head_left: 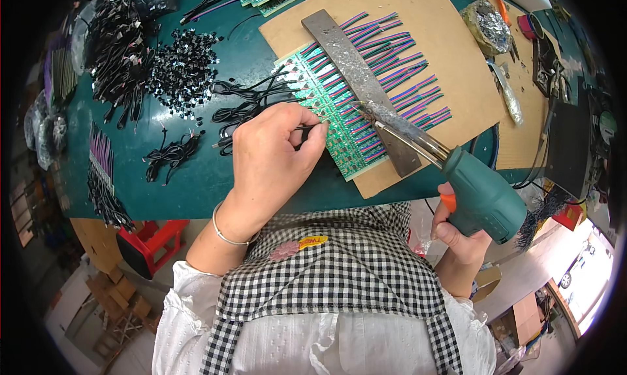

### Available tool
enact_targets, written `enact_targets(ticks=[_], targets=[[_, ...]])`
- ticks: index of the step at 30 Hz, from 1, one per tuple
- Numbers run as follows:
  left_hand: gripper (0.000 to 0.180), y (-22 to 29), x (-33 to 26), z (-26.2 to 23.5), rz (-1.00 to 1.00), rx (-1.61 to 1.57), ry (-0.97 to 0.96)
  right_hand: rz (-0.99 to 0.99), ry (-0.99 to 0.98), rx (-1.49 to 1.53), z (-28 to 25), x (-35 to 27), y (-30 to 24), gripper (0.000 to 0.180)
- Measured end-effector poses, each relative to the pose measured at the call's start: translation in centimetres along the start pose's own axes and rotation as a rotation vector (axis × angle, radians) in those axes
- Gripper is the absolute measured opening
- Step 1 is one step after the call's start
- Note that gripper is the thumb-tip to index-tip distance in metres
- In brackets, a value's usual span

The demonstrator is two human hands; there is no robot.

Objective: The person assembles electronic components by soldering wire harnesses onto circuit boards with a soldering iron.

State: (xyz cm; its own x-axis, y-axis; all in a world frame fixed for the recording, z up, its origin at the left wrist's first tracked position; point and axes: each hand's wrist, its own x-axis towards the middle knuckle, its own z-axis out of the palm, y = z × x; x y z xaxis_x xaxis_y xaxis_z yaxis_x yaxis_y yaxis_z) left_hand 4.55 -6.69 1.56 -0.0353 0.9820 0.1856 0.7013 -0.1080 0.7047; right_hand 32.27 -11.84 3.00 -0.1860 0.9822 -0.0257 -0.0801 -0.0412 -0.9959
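Nearest, a yellow oval label (313, 242) sits on the checked apron beside a pink patch, its print too small to make out. The right hand (457, 234) is clamped round a green soldering gun (482, 202), its tip on the green circuit strips (339, 110); the left hand (274, 156) pinches a thin black wire (251, 110) at their edge. Farther off, a grey metal bar (356, 74) pins coloured wires to brown board (450, 55); a round holder of silvery wool (486, 25) lies beyond, right edge cut off.
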Motion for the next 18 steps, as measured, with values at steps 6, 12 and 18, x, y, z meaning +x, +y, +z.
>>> enact_targets(ticks=[6,12,18], targets=[[0.011,-0.3,-0.4,-0.3,0.082,0.02,-0.04,-0.003,-0.052,0.041,-0.3,0.2,0.1,0.062],[0.009,-0.5,0.2,-0.1,0.169,0.062,-0.057,-0.021,-0.051,-0.008,-0.6,-0.1,0.0,0.062],[0.01,0.1,1.4,-0.9,0.06,0.008,-0.188,-0.013,-0.125,-0.147,-1.9,-1.0,-0.1,0.061]])
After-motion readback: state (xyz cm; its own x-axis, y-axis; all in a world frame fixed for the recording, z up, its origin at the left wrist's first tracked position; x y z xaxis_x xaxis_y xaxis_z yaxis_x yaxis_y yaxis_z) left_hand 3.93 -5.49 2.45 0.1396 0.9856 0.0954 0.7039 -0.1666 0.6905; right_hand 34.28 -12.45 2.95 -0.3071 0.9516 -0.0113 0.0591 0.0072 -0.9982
